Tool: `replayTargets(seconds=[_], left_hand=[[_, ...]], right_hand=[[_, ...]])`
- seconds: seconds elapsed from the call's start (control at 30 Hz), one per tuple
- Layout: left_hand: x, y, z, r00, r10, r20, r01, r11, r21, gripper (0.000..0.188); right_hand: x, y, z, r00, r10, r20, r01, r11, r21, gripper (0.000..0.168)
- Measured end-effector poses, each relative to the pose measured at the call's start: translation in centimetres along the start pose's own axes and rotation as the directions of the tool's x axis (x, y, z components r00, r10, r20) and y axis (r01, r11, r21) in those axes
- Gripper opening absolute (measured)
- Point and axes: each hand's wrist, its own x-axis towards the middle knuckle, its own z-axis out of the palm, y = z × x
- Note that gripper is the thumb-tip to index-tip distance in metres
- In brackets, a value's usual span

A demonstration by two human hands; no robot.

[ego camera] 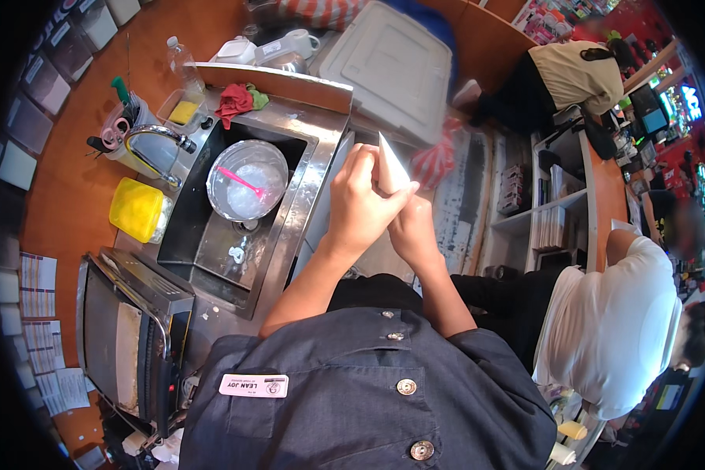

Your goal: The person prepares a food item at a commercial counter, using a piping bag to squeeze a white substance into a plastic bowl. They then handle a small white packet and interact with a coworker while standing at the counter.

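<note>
In front of my body I hold a white cone (391,167), perhaps paper or a piping bag, with its point tilted up and away from me. My left hand (358,191) wraps its left side, the thumb lying across the wide lower end. Just below and to the right, my right hand (413,226) is closed at that same lower end; its fingertips are partly hidden behind my left hand. To the left is a steel sink (211,258). A clear bowl (275,202) with whitish, sudsy liquid and a pink spoon (241,181) stands inside it.
A curved faucet (170,136) reaches over the sink. Beside it are a yellow-lidded container (134,210), a utensil holder (144,155) and red cloth (235,103). A press grill (129,341) sits nearer me. Ahead is a large lidded bin (388,64). People (605,335) stand at the right-hand counter.
</note>
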Motion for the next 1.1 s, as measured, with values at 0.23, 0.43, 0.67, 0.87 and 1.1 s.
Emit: replayTargets(seconds=[0.23, 0.43, 0.67, 0.87, 1.1], left_hand=[[0.5, -1.2, 0.2, 0.865, -0.273, 0.420, 0.497, 0.569, -0.655, 0.041], [1.3, -2.1, 1.5, 0.892, -0.182, 0.414, 0.421, 0.669, -0.612, 0.029], [4.9, -3.7, 6.5, 0.985, -0.052, 0.167, 0.164, 0.598, -0.784, 0.029], [11.9, -9.9, 19.5, 0.898, -0.427, 0.106, 0.353, 0.554, -0.754, 0.022], [10.2, -17.0, 41.8, 0.467, -0.377, 0.800, 0.811, 0.543, -0.217, 0.064]], right_hand=[[-1.6, -1.4, -2.2, 0.832, 0.269, 0.485, -0.554, 0.460, 0.694, 0.033], [-1.5, 1.5, -3.5, 0.730, 0.073, 0.679, -0.655, 0.357, 0.666, 0.037], [0.4, 6.6, -4.7, 0.718, -0.020, 0.696, -0.634, 0.394, 0.666, 0.037], [0.8, 20.6, -7.1, 0.721, 0.412, 0.557, -0.637, 0.078, 0.767, 0.035], [4.2, 37.3, -16.2, 0.687, 0.718, 0.110, -0.625, 0.507, 0.593, 0.030]])
